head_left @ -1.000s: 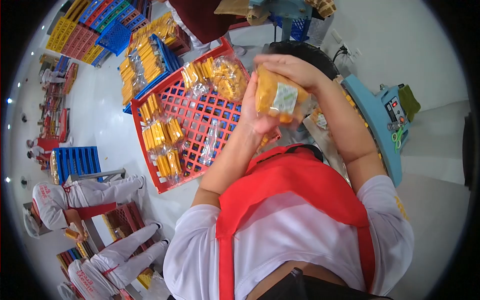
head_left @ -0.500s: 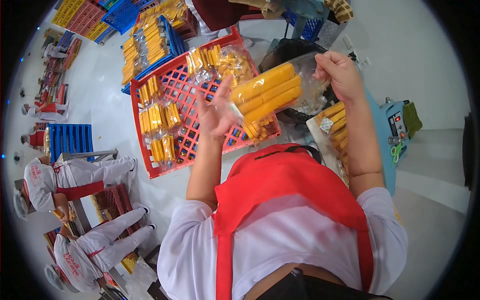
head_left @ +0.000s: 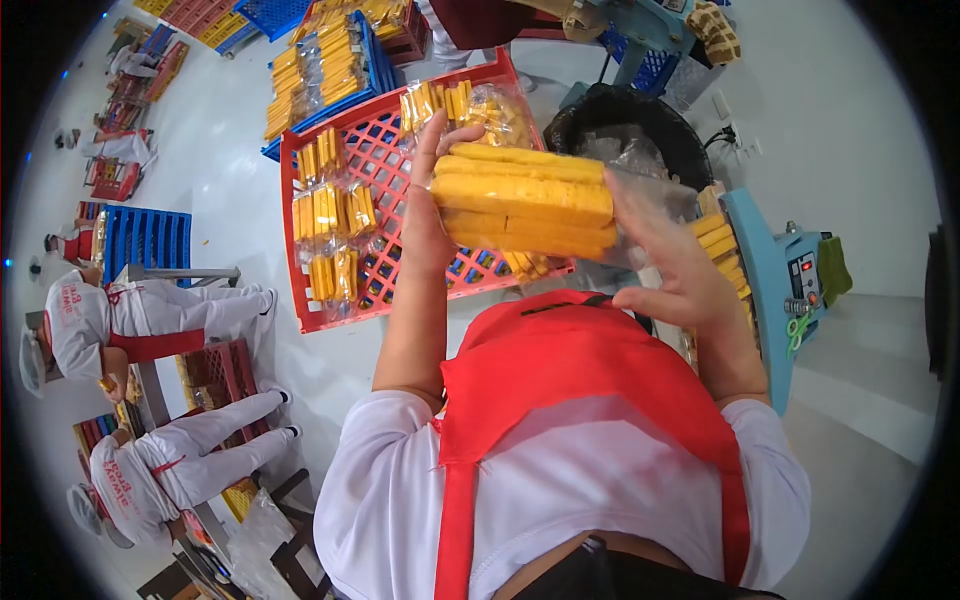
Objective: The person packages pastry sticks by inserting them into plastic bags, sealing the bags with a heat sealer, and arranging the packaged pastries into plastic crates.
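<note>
1. The pack (head_left: 525, 200) of yellow sticks is up in front of the red apron (head_left: 590, 370), between the two hands, with its long axis running crosswise from left to right
2. The left hand (head_left: 432, 205) cradles the pack's left end, palm against it and fingers reaching up past its top edge
3. The right hand (head_left: 665, 250) is blurred and spread at the pack's right end, thumb well apart from the fingers; whether it pinches the clear film there, I cannot tell
4. The red crate (head_left: 292, 240) lies beyond the pack and to its left, below it, so the left hand is the nearer one to it; smaller packs (head_left: 325, 210) sit along its left side
5. The black bin (head_left: 690, 125) stands beyond the right hand, with the blue machine (head_left: 765, 300) farther right
</note>
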Motion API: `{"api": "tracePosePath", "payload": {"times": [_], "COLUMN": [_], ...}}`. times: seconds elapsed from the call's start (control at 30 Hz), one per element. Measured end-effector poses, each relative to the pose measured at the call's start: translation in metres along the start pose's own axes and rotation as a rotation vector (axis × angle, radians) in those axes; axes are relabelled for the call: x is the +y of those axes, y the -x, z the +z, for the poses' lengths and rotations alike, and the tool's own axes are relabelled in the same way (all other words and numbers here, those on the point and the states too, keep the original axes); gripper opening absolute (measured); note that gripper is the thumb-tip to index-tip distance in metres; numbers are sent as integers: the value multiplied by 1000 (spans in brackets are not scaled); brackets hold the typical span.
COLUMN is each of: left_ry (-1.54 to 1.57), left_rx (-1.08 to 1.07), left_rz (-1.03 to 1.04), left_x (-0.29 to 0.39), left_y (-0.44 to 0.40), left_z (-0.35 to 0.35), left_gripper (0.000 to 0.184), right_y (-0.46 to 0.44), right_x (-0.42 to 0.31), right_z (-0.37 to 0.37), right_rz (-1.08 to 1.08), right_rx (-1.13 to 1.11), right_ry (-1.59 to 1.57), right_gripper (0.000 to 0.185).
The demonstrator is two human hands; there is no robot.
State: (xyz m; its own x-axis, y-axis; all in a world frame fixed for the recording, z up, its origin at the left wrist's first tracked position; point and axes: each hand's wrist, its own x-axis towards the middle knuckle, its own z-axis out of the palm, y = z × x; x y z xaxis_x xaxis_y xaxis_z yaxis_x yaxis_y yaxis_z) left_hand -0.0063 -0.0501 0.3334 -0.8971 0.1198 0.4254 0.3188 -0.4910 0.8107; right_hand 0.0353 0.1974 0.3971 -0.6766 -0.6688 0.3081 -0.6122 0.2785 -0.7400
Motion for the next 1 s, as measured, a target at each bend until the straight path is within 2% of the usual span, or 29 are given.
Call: {"api": "tracePosePath", "payload": {"times": [0.17, 0.23, 0.27, 0.33, 0.47, 0.53, 0.67, 0.7, 0.77, 0.8, 0.83, 0.87, 0.9, 0.93, 0.97, 1.0], "left_ry": [82, 122, 124, 276, 425, 388, 379, 380, 577, 576, 396, 219, 185, 187, 27, -136], "left_rx": [14, 163, 157, 237, 239, 256, 261, 259, 196, 191, 84, -22, -107, -109, -115, -119], "left_rz": [-86, -429, -428, -555, -590, -608, -687, -687, -581, -583, -440, -296, -312, -311, -285, -256], "left_x": [1, -8, -13, -22, -28, -27, -29, -29, -25, -24, -22, -20, -16, -19, -24, -27], "left_y": [-7, -9, -9, -8, -8, -9, -15, -15, -14, -13, -12, -11, -9, -8, -7, -5], "left_z": [6, 4, 1, -6, -15, -15, -17, -17, -18, -18, -17, -16, -19, -21, -25, -28], "left_gripper": [64, 54, 54, 48, 46, 46, 46, 46, 55, 55, 64, 75, 86, 86, 83, 79], "right_y": [-3, -2, -1, 1, 6, 6, 4, 2, 1, -1, -2, -2, -3, -2, -1, 1], "right_x": [5, 14, 16, 19, 15, 17, 17, 19, 26, 31, 35, 35, 34, 32, 29, 24], "right_z": [6, 5, 1, -7, -9, -1, 7, 5, 5, 4, 3, 0, -4, -8, -13, -21], "right_rz": [37, 278, 278, 243, 207, 193, 206, 266, 328, 442, 544, 541, 546, 551, 553, 557], "right_rx": [-1, 22, 27, 30, -57, -112, -102, -88, -73, 50, 180, 188, 201, 210, 208, 128], "right_ry": [-50, -221, -216, -454, -356, -218, -186, -175, -165, -488, -810, -808, -916, -1024, -1023, -850], "right_gripper": [72, 68, 68, 64, 60, 57, 56, 56, 55, 54, 53, 53, 53, 53, 53, 53]}}
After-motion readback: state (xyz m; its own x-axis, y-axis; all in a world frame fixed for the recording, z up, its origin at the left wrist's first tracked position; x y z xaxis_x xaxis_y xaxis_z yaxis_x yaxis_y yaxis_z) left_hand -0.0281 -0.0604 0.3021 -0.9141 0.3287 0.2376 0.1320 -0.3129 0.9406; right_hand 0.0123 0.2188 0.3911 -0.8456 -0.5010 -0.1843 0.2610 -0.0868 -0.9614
